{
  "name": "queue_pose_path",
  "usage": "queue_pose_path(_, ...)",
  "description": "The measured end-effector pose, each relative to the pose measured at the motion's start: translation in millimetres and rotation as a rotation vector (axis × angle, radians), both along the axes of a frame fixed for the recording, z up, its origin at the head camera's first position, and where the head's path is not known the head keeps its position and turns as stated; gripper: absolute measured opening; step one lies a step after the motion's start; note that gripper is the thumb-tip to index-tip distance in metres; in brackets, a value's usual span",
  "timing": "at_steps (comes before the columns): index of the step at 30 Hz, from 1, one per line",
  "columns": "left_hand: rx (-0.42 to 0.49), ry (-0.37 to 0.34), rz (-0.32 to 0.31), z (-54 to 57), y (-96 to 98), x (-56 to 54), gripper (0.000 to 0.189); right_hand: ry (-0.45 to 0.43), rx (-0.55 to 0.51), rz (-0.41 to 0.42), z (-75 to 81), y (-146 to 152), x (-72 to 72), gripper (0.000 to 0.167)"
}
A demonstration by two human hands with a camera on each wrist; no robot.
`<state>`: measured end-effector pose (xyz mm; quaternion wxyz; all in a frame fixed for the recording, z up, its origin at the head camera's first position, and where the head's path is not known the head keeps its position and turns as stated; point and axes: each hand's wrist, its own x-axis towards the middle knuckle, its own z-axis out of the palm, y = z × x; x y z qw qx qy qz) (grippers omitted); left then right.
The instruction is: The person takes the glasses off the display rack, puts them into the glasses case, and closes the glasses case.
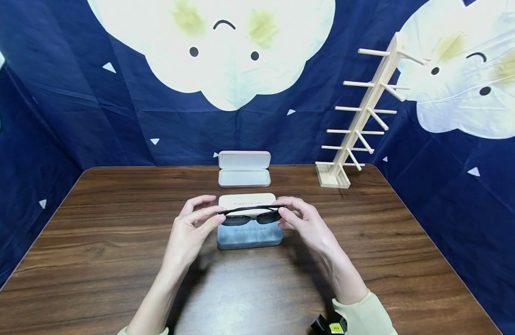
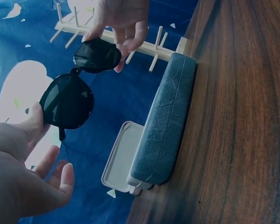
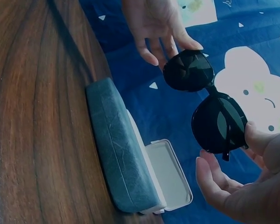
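Note:
Black sunglasses with dark lenses are held up between both hands. My left hand pinches one end of the frame between thumb and fingers; my right hand pinches the other end. In the left wrist view the dark lens by the left thumb is seen from the front, and one temple tip pokes out below it. Beneath the sunglasses stands a blue-grey glasses case with printed lettering. Just behind it is a white case, partly hidden by the sunglasses and hands.
An open case with a pale interior sits farther back on the brown wooden table. At the back right stands a wooden rack with several pegs. Blue cloth with white clouds hangs behind the table.

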<state>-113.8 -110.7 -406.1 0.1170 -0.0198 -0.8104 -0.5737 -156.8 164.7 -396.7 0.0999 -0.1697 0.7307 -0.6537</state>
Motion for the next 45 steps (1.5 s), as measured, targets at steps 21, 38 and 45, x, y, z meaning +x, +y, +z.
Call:
queue_pose_path(21, 0.045, -0.016, 0.006, 0.4, 0.0, -7.0, 0.026, 0.03, -0.002, -0.085, -4.2, 3.7, -7.9, 0.029)
queue_pose_path(38, -0.098, -0.01, -0.033, 3.9, -13.6, -29.4, 0.025, 0.11, 0.159, -0.127, 2.6, 5.6, -29.6, 0.025)
queue_pose_path(45, -0.132, -0.023, -0.062, 9.1, -20.9, -44.6, 0.025, 0.097, 0.18, -0.154, 6.6, 0.9, -46.1, 0.025)
